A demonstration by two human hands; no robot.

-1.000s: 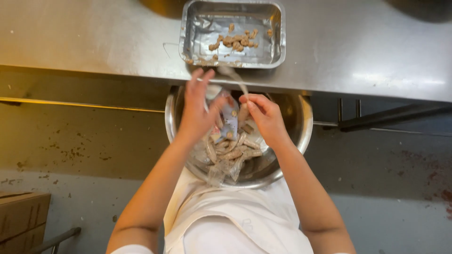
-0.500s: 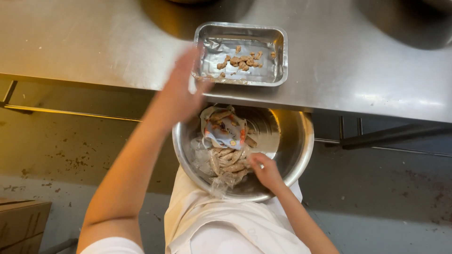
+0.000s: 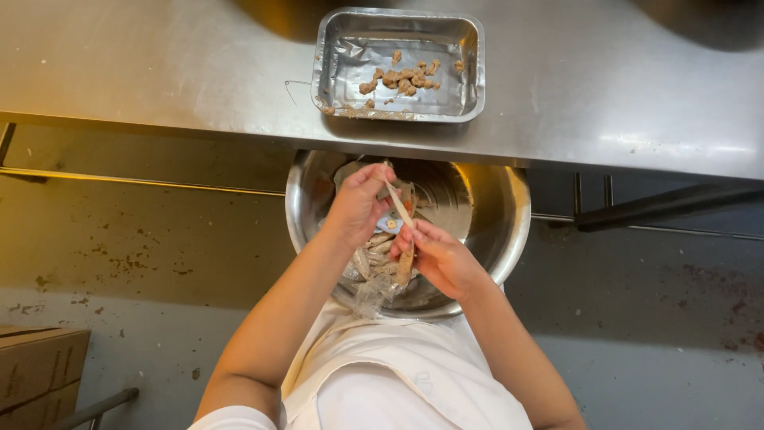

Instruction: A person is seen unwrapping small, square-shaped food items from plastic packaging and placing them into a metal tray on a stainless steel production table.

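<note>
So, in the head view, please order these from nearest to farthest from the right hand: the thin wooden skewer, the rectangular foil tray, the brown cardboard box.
1. Thin wooden skewer: between the right hand's fingers, over the steel bowl.
2. Rectangular foil tray: above, on the steel counter.
3. Brown cardboard box: far lower left, on the floor.

Steel counter (image 3: pixel 159 72) bearing foil tray (image 3: pixel 398 111), apparently crumbed

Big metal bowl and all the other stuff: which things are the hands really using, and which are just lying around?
In use:
left hand
right hand
thin stick, pinched by both hands
metal bowl with wrappers and skewered pieces
foil tray holding brown pieces

Lying about:
steel counter
cardboard box
floor
</note>
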